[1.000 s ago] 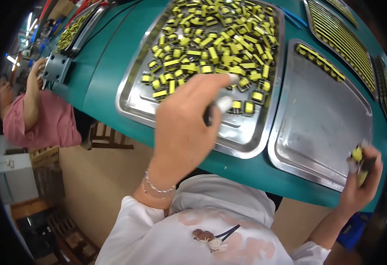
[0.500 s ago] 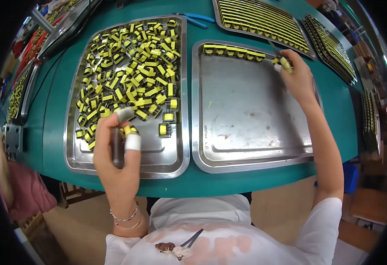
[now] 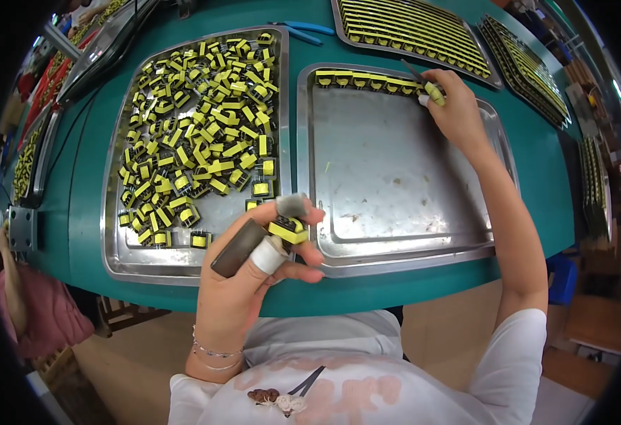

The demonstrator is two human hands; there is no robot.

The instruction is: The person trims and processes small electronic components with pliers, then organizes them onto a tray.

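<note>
A: What's the left hand (image 3: 254,273) got?

B: A yellow-and-black part (image 3: 287,229), pinched between taped fingertips (image 3: 268,256) just above the near rim of the left tray (image 3: 123,265). The same hand also carries a dark stick-like tool (image 3: 238,248) across the palm. That's a lot for one hand. If the pinch slackens, I'd expect the part to drop onto the rim, or past the worktop (image 3: 84,212) edge into the lap.

A: And the right hand (image 3: 456,113)?

B: Out at the far side of the right tray (image 3: 395,255), fingers closed on another yellow part (image 3: 434,92) and a thin tool (image 3: 413,71), at the end of the row (image 3: 367,80). The row parts stand touching one another, so a nudge from the knuckles could tip a neighbour or push the line crooked.

A: Anything else at risk?

B: The heap (image 3: 197,134) in the left tray is loose and jumbled. A sleeve or wrist dragged through it could scatter pieces over the rim, which looks low. The right forearm also stretches across the bare tray, so leaning on it might shift the tray against the filled trays (image 3: 417,32) beyond.

A: The blue pliers (image 3: 303,30)?

B: Far edge, well apart from both hands. No worry there.

A: And the person at the left (image 3: 34,312)?

B: Below the worktop edge, not touching anything here.
</note>
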